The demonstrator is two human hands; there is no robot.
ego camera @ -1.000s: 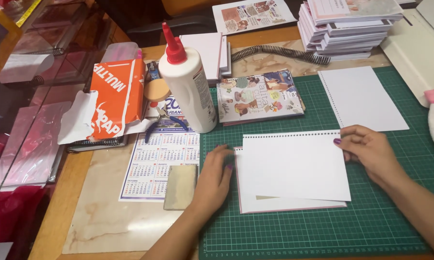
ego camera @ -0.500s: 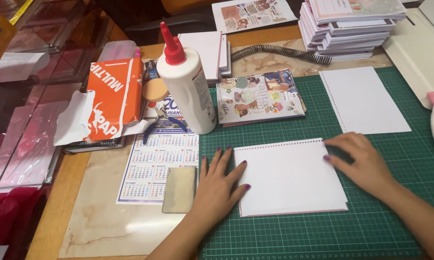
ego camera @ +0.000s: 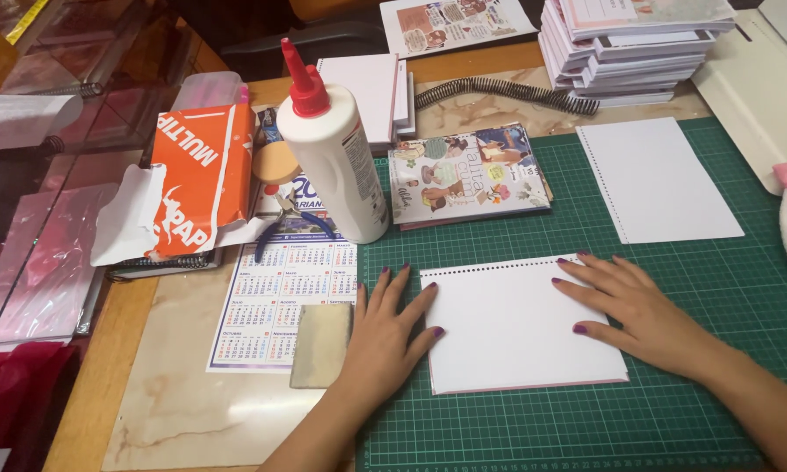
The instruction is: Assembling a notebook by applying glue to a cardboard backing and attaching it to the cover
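Note:
A stack of white punched sheets (ego camera: 516, 328) lies flat on the green cutting mat (ego camera: 673, 419), its row of holes along the far edge. My left hand (ego camera: 389, 328) rests flat, fingers spread, at the stack's left edge. Over the right end of the stack lies my right hand (ego camera: 638, 310), palm down and fingers apart. Neither hand grips anything.
A white glue bottle with a red cap (ego camera: 336, 149) stands behind the left hand. A calendar sheet (ego camera: 284, 293), a grey pad (ego camera: 321, 345), an orange paper pack (ego camera: 192, 179), an illustrated cover (ego camera: 468, 173), another punched sheet (ego camera: 655, 179), black spiral coil (ego camera: 507, 92) and stacked booklets (ego camera: 638, 44) surround the mat.
The top sheet, lifted and offset a second ago, now lies squared on the stack. Both hands have settled flat onto the stack's ends.

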